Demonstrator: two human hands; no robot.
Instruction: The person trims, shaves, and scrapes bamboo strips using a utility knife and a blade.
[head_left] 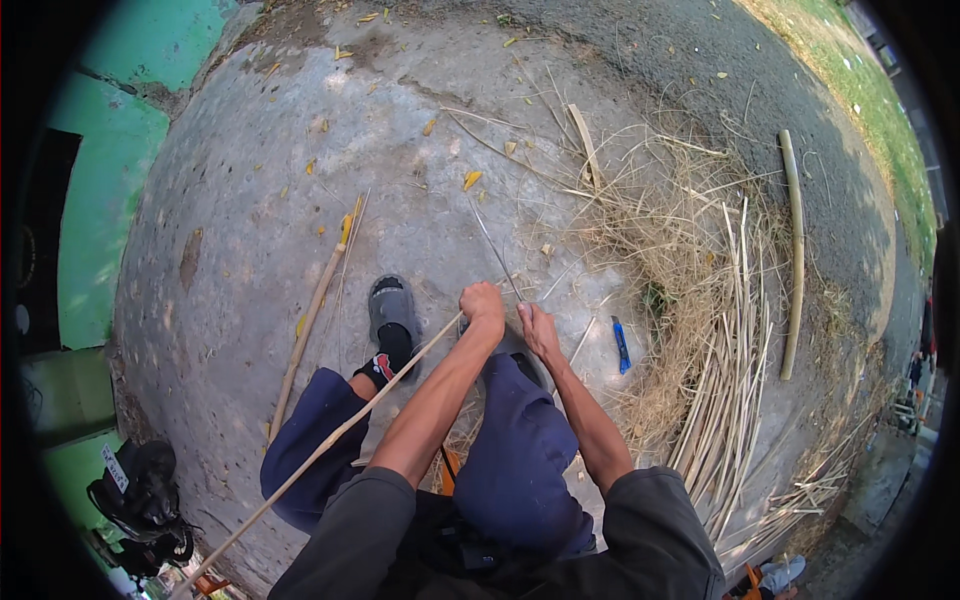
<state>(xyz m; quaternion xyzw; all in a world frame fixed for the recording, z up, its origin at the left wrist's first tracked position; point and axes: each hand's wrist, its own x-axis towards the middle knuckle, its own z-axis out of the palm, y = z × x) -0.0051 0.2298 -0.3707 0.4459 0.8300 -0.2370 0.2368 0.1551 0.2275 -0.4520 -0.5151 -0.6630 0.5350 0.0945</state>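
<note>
Your left leg (316,412) sits under the long cane (328,439), which trails toward seven o'clock, probably for support. Your left grip (483,306) closes round its near end; your right grip (537,328) pinches a slim blade (493,240) pointing to eleven, seemingly for control. The blue cutter (621,345) lies at three, handily close; beyond, split strips (735,370) lie lengthwise at four, perhaps to stay orderly.
</note>
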